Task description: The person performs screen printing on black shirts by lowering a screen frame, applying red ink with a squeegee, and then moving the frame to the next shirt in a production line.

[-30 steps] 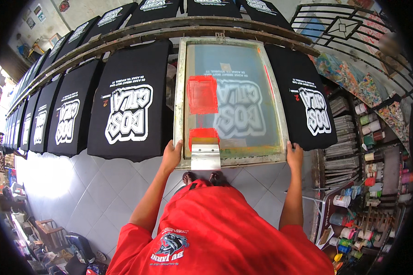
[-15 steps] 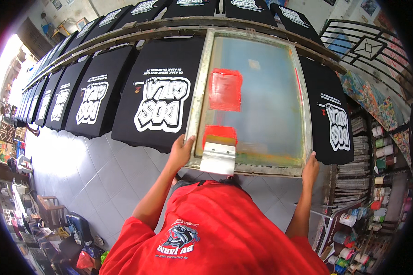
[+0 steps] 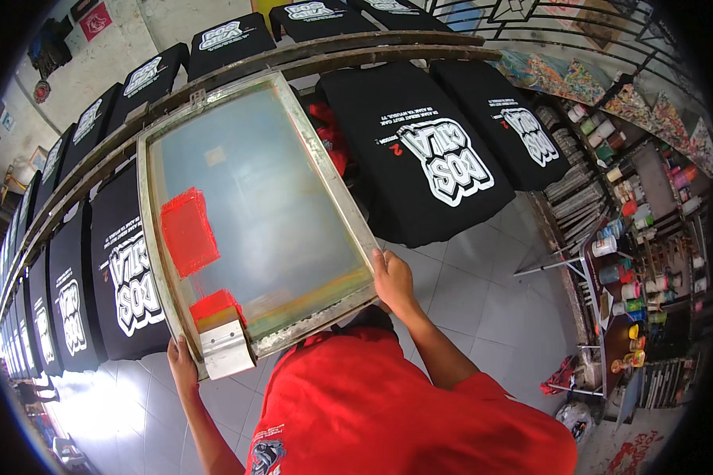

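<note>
My left hand point(image 3: 183, 366) grips the near left corner of a silk-screen printing frame point(image 3: 325, 162). The near right corner is in the grip of my right hand point(image 3: 394, 281). Pale mesh point(image 3: 269, 214) fills the frame, with a block of red ink point(image 3: 190, 231) on its left part. A squeegee point(image 3: 226, 348) with a metal holder rests at the near left end, its blade against a second red ink patch point(image 3: 218, 305). Beneath and beside the frame are black T-shirts point(image 3: 356, 119) with white lettering. Whether the frame touches the shirt below cannot be told.
More printed black shirts point(image 3: 67, 261) line the rails point(image 3: 388, 54) to the left and behind. At the right stand a small table point(image 3: 598, 317) with ink pots and shelves of jars point(image 3: 650, 218). Black metal railings point(image 3: 562, 28) rise at the far right.
Held by both hands, the frame has moved left along the row, uncovering another printed shirt on its right. My view has turned, and the frame now appears slanted. The squeegee has travelled with it.
</note>
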### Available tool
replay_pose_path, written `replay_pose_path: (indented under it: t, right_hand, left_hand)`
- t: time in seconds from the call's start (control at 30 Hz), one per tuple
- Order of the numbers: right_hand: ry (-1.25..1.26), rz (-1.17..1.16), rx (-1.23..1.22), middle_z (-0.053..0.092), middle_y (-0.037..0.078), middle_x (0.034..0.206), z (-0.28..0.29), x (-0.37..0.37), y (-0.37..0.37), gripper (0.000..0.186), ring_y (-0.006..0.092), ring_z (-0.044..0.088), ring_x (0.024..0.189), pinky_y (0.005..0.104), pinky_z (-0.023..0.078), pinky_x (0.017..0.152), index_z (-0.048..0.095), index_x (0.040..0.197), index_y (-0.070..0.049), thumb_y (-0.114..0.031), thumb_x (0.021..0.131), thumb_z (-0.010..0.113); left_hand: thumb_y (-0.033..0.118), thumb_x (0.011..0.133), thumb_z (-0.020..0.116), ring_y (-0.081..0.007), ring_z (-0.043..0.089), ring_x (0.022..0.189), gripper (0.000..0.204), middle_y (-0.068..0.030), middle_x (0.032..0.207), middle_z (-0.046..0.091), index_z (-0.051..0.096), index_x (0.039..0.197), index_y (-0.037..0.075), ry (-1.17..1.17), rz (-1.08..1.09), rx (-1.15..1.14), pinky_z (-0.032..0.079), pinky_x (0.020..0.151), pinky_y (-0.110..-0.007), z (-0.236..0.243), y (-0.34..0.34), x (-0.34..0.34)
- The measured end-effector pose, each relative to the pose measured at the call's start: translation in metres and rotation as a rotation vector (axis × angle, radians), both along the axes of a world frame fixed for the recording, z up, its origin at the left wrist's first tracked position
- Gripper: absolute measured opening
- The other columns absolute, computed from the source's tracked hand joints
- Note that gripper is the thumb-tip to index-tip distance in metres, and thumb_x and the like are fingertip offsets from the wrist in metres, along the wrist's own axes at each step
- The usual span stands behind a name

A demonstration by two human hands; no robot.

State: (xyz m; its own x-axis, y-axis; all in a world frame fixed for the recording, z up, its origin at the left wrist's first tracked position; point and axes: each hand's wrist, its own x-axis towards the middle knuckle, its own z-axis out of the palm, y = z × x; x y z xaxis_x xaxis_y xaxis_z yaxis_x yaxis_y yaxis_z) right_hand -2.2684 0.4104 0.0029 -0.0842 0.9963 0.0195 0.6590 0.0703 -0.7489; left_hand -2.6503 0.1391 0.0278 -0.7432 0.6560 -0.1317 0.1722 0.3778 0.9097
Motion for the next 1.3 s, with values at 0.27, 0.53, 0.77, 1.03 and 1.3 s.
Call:
replay_pose_path:
  t: [0.27, 0.53, 0.77, 1.03, 1.3]
  right_hand:
    - [-0.085, -0.083, -0.038, 0.064, 0.026, 0.078, 0.000, -0.030, -0.033, 0.053, 0.0462, 0.061, 0.078, 0.0511, 0.046, 0.071, 0.061, 0.080, 0.002, -0.042, 0.099, 0.040]
    - [-0.100, -0.130, -0.009, 0.065, 0.029, 0.084, -0.010, -0.024, -0.027, 0.054, 0.0477, 0.062, 0.084, 0.0532, 0.046, 0.076, 0.065, 0.087, 0.003, -0.043, 0.099, 0.039]
    - [-0.119, -0.110, -0.041, 0.066, 0.028, 0.093, 0.000, -0.027, -0.018, 0.055, 0.0472, 0.062, 0.090, 0.0505, 0.046, 0.080, 0.068, 0.094, 0.004, -0.041, 0.100, 0.037]
    - [-0.153, -0.138, 0.006, 0.065, 0.030, 0.089, -0.010, -0.017, -0.008, 0.056, 0.0480, 0.061, 0.088, 0.0511, 0.046, 0.077, 0.067, 0.091, 0.006, -0.040, 0.100, 0.036]
    - [-0.175, -0.139, 0.030, 0.063, 0.033, 0.089, -0.001, -0.001, 0.015, 0.062, 0.0499, 0.059, 0.088, 0.0530, 0.044, 0.077, 0.066, 0.089, 0.008, -0.043, 0.100, 0.035]
  left_hand:
    - [0.033, 0.101, 0.048, -0.0164, 0.054, 0.081, 0.040, -0.0099, 0.088, 0.062, 0.059, 0.106, -0.005, -0.044, -0.035, -0.022, 0.044, 0.076, -0.032, -0.028, -0.016, -0.046]
    - [0.032, 0.101, 0.050, -0.0160, 0.056, 0.084, 0.043, -0.0140, 0.092, 0.064, 0.057, 0.108, -0.010, -0.050, -0.101, -0.004, 0.046, 0.077, -0.031, -0.022, 0.011, -0.048]
    - [0.026, 0.100, 0.051, -0.0164, 0.056, 0.076, 0.035, -0.0130, 0.083, 0.065, 0.060, 0.097, -0.008, 0.028, -0.081, 0.042, 0.047, 0.071, -0.034, -0.036, 0.026, -0.052]
    - [0.031, 0.098, 0.053, -0.0151, 0.047, 0.066, 0.039, -0.0107, 0.068, 0.054, 0.057, 0.087, -0.006, -0.013, -0.062, -0.002, 0.043, 0.062, -0.035, -0.027, 0.028, -0.039]
    - [0.033, 0.097, 0.053, -0.0269, 0.058, 0.068, 0.041, -0.0206, 0.075, 0.061, 0.058, 0.091, -0.007, 0.038, -0.074, -0.024, 0.046, 0.067, -0.041, -0.035, 0.046, -0.020]
